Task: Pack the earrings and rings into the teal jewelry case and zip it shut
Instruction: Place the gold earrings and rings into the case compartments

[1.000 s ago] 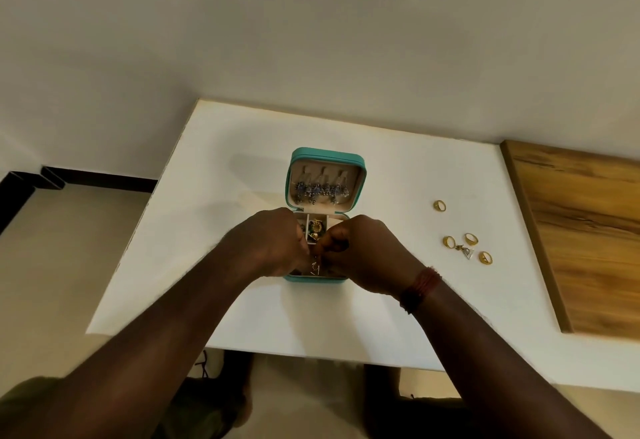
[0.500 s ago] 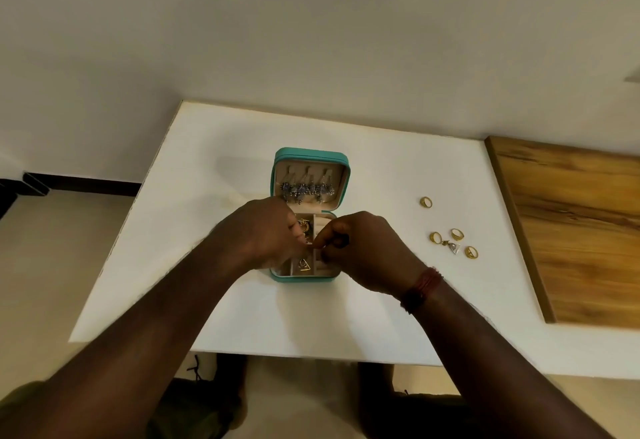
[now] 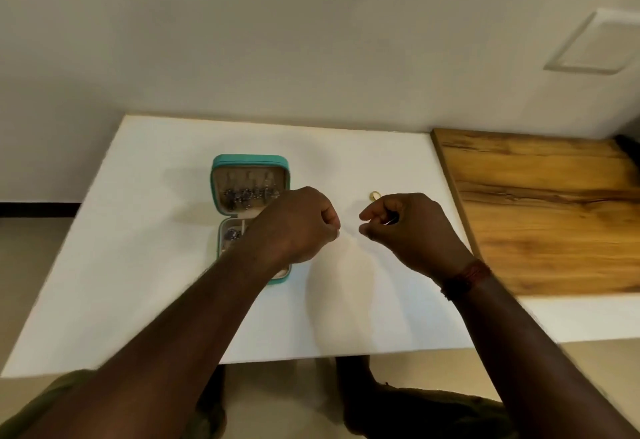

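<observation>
No writing is readable. The open teal jewelry case (image 3: 250, 175) lies toward the surface's (image 3: 145, 265) left edge, partly under the clenched left hand (image 3: 298, 223); the right hand (image 3: 408, 227) pinches something small and unclear, one gold ring (image 3: 374, 195) just beyond it.

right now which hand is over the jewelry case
The left hand: it overlaps the lower half of the open teal jewelry case. The right hand, with the red wrist band, is off beside a gold ring.
</observation>
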